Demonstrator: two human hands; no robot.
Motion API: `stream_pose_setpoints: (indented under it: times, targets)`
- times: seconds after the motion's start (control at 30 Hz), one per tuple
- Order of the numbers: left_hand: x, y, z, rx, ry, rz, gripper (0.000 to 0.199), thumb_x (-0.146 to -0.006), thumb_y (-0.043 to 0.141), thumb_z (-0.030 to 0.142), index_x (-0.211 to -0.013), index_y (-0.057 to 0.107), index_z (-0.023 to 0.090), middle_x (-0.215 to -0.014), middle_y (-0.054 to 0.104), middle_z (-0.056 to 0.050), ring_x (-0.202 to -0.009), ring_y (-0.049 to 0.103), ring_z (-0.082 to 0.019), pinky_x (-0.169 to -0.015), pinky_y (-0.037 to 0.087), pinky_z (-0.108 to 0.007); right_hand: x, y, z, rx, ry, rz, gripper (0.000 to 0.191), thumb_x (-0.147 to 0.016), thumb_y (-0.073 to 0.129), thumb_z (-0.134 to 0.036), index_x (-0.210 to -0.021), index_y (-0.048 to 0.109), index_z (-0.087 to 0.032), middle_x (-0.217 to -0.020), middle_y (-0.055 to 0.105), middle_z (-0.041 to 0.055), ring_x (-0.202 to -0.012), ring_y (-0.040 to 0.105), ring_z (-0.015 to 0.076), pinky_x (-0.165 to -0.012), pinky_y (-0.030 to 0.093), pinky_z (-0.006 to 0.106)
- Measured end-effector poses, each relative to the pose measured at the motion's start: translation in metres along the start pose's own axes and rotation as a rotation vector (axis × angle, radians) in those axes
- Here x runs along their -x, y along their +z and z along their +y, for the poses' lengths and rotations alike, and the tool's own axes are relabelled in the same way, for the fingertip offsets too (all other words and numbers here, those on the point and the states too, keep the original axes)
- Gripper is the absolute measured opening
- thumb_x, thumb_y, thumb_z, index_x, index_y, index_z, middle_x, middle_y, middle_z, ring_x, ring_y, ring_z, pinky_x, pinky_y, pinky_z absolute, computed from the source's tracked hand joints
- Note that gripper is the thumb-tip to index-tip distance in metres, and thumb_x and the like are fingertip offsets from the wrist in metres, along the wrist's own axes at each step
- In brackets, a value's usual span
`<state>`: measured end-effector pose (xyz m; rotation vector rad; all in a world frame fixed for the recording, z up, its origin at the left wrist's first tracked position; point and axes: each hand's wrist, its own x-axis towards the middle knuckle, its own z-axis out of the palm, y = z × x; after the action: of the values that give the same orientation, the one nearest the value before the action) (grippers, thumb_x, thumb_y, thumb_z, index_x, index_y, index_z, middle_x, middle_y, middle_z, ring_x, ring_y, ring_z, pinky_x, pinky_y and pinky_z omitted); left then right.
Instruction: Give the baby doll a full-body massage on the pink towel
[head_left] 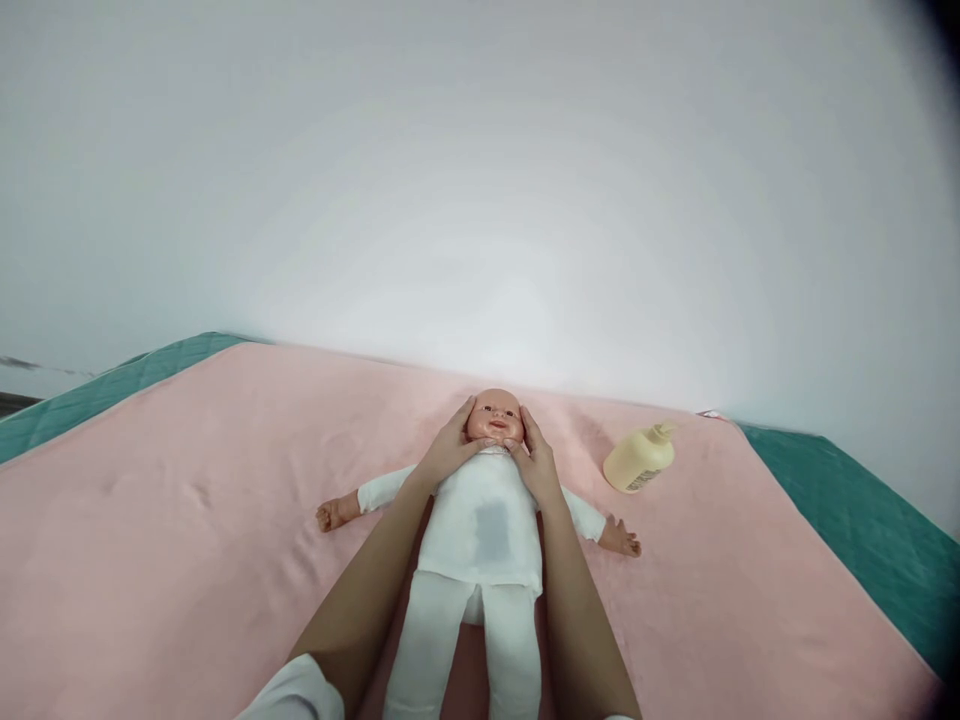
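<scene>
A baby doll (491, 540) in a white top and white trousers lies on its back, arms spread out, on a pink cloth (225, 480). A grey patch marks the middle of its top. My left hand (451, 445) cups the left side of the doll's head, the thumb across the chin. On the right side of the head, my right hand (535, 455) mirrors it, with its thumb near the chin too. Both hands hold the head between them, and the doll's face shows between the thumbs.
A pale yellow pump bottle (637, 460) stands right of the doll's head, beyond its outstretched arm. Green quilted padding (847, 520) shows past the cloth's edges on both sides. Behind the surface rises a plain pale wall (480, 180).
</scene>
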<state>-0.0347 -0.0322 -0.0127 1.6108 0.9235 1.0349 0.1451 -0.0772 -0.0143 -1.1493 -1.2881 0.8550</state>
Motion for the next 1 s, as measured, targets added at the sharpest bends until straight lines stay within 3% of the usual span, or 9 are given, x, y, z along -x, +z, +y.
stream_pose_setpoints:
  times: [0.17,0.5,1.0]
  targets:
    - [0.002,0.0,0.008,0.041,-0.025,-0.027,0.091,-0.079,0.067,0.045,-0.153,0.018,0.024,-0.157,0.027,-0.008,-0.137,0.039,-0.027,-0.11,0.039,-0.039,0.0,-0.004,0.004,-0.059,-0.013,-0.018,0.076,-0.079,0.065,-0.047,-0.146,0.036,-0.024,-0.152,0.037,0.0048,-0.139,0.037,0.0246,-0.115,0.032,0.043]
    - [0.007,-0.008,0.033,-0.03,-0.086,-0.026,0.082,-0.081,0.062,0.047,-0.15,0.028,0.021,-0.157,0.025,-0.003,-0.143,0.026,-0.028,-0.117,0.027,-0.04,-0.003,-0.011,0.01,-0.101,-0.006,-0.046,0.07,-0.082,0.062,-0.049,-0.143,0.041,-0.025,-0.152,0.037,0.0041,-0.141,0.035,0.0236,-0.117,0.029,0.044]
    - [0.006,-0.011,0.026,-0.071,-0.108,-0.099,0.084,-0.087,0.052,0.056,-0.153,0.015,0.021,-0.159,0.014,-0.002,-0.146,0.016,-0.026,-0.119,0.019,-0.036,-0.001,-0.015,0.01,-0.164,0.068,-0.079,0.067,-0.084,0.062,-0.048,-0.143,0.04,-0.026,-0.153,0.034,0.0014,-0.141,0.033,0.0237,-0.117,0.03,0.043]
